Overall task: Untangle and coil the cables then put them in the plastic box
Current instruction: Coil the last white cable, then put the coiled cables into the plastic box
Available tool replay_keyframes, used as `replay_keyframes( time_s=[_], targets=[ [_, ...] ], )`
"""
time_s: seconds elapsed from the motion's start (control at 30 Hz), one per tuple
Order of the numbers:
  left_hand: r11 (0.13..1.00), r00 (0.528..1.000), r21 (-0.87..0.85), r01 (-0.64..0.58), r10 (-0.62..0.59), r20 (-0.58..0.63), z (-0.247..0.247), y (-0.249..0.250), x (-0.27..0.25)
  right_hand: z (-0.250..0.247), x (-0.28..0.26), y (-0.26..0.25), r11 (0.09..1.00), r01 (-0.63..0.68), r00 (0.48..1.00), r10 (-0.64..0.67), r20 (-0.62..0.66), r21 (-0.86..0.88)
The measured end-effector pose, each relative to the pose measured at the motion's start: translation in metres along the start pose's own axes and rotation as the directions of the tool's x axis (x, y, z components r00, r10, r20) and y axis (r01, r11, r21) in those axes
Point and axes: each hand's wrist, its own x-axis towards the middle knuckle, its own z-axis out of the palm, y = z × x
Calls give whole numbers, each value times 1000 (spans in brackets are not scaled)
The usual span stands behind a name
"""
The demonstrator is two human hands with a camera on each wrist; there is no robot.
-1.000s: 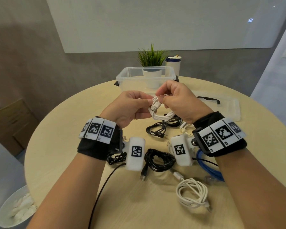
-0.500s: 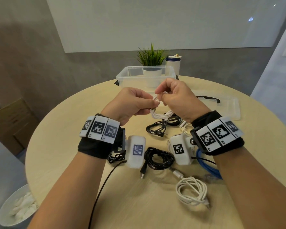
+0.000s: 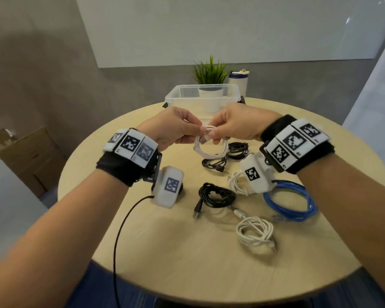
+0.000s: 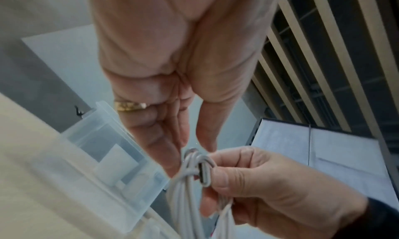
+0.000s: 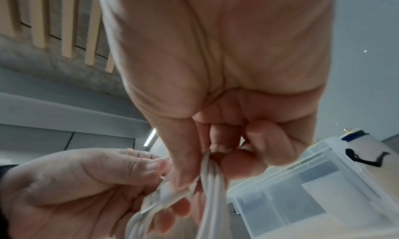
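Both hands hold a coiled white cable (image 3: 209,150) in the air over the table's middle. My left hand (image 3: 176,130) pinches the top of the coil (image 4: 190,174) between thumb and fingers. My right hand (image 3: 238,125) pinches the coil and its flat metal plug (image 4: 205,176) next to the left fingers. The loops hang down below both hands (image 5: 207,183). The clear plastic box (image 3: 203,96) stands open just beyond the hands, with nothing seen inside it.
On the round wooden table (image 3: 165,241) lie black coils (image 3: 216,194) (image 3: 215,163) (image 3: 238,148), a white coil (image 3: 255,232), another white bundle (image 3: 238,185) and a blue cable (image 3: 291,201). A potted plant (image 3: 209,74) and a white container (image 3: 239,80) stand behind the box.
Both hands have shifted slightly while working the plug end round the white coil. The view has tilted and pulled back, showing more of the table's near side.
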Motion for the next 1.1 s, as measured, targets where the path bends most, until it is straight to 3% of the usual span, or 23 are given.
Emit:
replay_keyframes(
  time_s=[0.03,0.1,0.2,0.27,0.33,0.43,0.5,0.57,0.6,0.7,0.83,0.97,1.1],
  targets=[
    [998,1000,65,18,-16,-26,-2,0,-3,0,1,1,1000,-17,1000,17,0,0],
    [923,998,382,51,-33,-53,-7,-2,-12,-1,1,5,998,-49,999,50,-16,37],
    [597,989,802,24,-131,69,-9,-12,-29,-2,2,13,991,-85,995,89,-36,100],
    [451,946,892,-16,-284,160,-5,-21,-37,-3,5,17,987,-114,993,117,-25,117],
    [374,903,927,-33,-385,188,-2,-31,-38,-3,10,18,983,-126,992,128,-9,130],
    [244,906,967,-76,-387,169,5,-43,-35,-1,20,23,976,-142,990,143,1,164],
    [219,910,973,-78,-382,159,5,-44,-28,3,27,28,973,-145,989,148,-2,180],
    [272,912,961,-47,-380,153,-5,-38,-15,3,36,35,969,-136,989,145,-30,207],
    [337,921,941,-11,-363,141,-15,-33,-5,1,41,38,965,-127,988,143,-54,229],
    [639,958,766,73,-257,124,-43,-9,35,-17,63,47,947,-93,981,141,-136,307],
    [856,988,506,110,-151,41,-72,35,92,-46,99,59,922,-75,956,174,-235,380],
    [975,989,189,115,-95,-111,-81,52,149,-62,128,75,889,-109,915,264,-304,444],
    [991,954,23,133,-122,-273,-68,46,197,-72,152,79,886,-176,871,343,-351,430]
  ],
)
